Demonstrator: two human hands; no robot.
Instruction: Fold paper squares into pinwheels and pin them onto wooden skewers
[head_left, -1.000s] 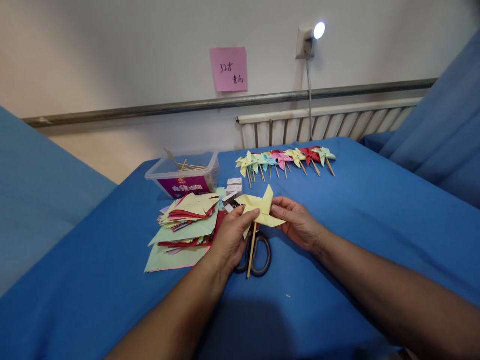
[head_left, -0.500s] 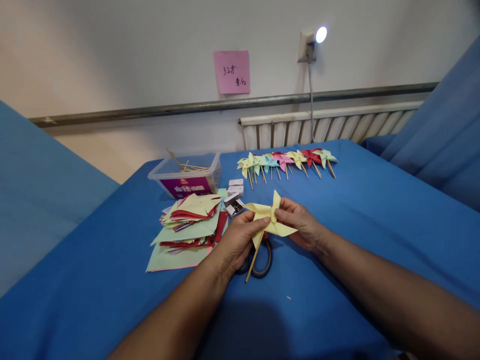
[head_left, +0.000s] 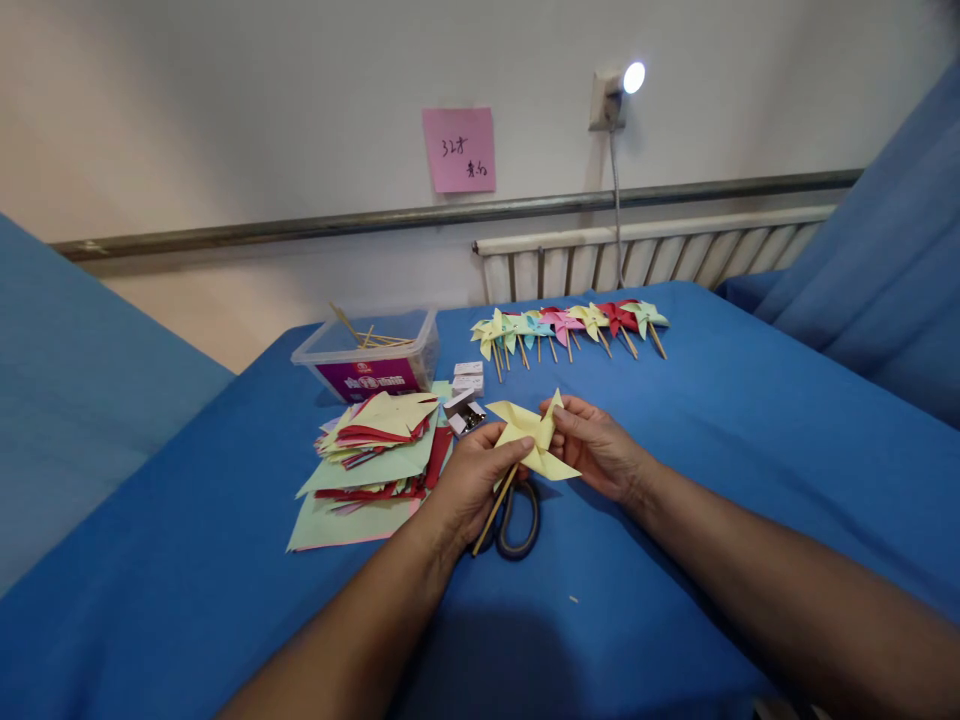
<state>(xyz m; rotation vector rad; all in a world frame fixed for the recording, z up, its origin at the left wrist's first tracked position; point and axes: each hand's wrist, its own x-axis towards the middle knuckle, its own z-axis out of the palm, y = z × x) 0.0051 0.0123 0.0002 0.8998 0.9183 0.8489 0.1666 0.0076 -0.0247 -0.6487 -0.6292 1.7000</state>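
A pale yellow paper pinwheel (head_left: 541, 458) on a thin wooden stick (head_left: 493, 512) is held between my hands. My left hand (head_left: 480, 478) grips it near the centre, thumb on the front of the paper and the stick slanting down below. With thumb and fingers, my right hand (head_left: 596, 445) pinches the upper right blade. Black-handled scissors (head_left: 519, 520) lie on the blue cloth beneath, their blades hidden by my left hand. Just beyond that hand sits an open small box (head_left: 463, 412) holding little metal pieces.
Stacked coloured paper (head_left: 375, 455) lies at left, before a clear plastic bin (head_left: 365, 365) with wooden sticks. Two small white boxes (head_left: 468, 378) stand near it. Finished pinwheels (head_left: 566, 325) line the back of the blue-covered table (head_left: 720, 450). Blue curtains (head_left: 892, 240) hang at the sides.
The pinwheel has turned slightly and its stick now slants further left. My right hand's pinch has moved up onto the upper right blade. The camera view has shifted a little.
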